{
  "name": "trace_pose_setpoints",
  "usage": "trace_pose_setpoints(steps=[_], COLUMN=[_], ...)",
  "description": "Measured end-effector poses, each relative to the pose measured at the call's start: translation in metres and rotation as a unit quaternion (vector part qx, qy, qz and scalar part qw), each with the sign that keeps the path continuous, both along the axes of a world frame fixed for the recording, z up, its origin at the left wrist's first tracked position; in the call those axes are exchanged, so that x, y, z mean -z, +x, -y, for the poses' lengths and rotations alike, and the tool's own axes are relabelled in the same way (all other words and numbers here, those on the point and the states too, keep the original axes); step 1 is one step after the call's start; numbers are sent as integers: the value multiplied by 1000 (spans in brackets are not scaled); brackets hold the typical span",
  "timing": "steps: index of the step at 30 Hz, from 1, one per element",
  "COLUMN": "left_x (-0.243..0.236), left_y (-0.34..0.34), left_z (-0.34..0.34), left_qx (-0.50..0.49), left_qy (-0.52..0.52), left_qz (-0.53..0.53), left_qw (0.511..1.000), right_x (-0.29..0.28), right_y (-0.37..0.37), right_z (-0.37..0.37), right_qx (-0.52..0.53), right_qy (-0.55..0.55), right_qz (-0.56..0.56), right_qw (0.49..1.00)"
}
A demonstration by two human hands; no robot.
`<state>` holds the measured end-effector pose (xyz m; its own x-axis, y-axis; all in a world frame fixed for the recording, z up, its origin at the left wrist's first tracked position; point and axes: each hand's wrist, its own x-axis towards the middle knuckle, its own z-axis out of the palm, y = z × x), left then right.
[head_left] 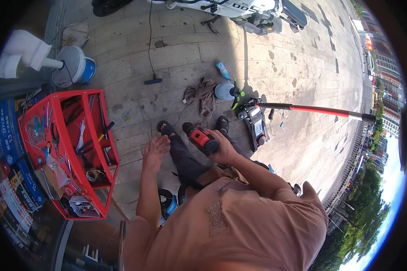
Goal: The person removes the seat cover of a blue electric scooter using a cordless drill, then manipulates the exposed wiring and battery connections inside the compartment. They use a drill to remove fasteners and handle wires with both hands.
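My right hand (pixel 223 148) is wrapped round the grip of a red and black cordless drill (pixel 200 137), which I hold above my lap. Its black nose points away from me, toward the upper left. Whether a bit sits in the nose I cannot tell. My left hand (pixel 156 149) hovers to the left of the drill with its fingers stretched out and nothing in it. To its left stands a red tool cart (pixel 115 168) with several compartments of hand tools, among them pliers (pixel 54 135) and a hammer with a yellow-and-black handle (pixel 107 129).
Ahead on the paving lie a brown rag (pixel 206 97), a spray bottle (pixel 223 91) and a blue bottle (pixel 222 71). A floor jack (pixel 256 126) with a long red handle (pixel 319 109) is at the right. A white scooter (pixel 239 9) and a bucket (pixel 79 67) stand farther off.
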<state>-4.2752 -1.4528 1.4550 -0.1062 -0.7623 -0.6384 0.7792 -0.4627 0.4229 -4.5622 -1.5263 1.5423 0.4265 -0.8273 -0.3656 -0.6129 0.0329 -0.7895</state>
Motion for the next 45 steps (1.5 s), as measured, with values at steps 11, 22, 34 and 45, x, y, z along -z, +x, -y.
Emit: trace_pose_setpoints(steps=[11,22,34,45], left_x=[95,263,270,267], left_y=[-204,-178,-107,-43], left_z=[10,31,19,-1], left_qx=[-78,-26,-63,-170], left_qy=[72,185,143,47], left_qz=[-237,-247,-385,-418], left_qw=[966,951,909,891], right_x=[198,580,380,474], right_y=[-177,-339,-92,271], right_z=[19,130,199,251], right_qx=[64,319,82,-92], right_qy=[148,172,87,62], right_qz=[110,-193,-205,-20], right_qw=[981,912,972,994])
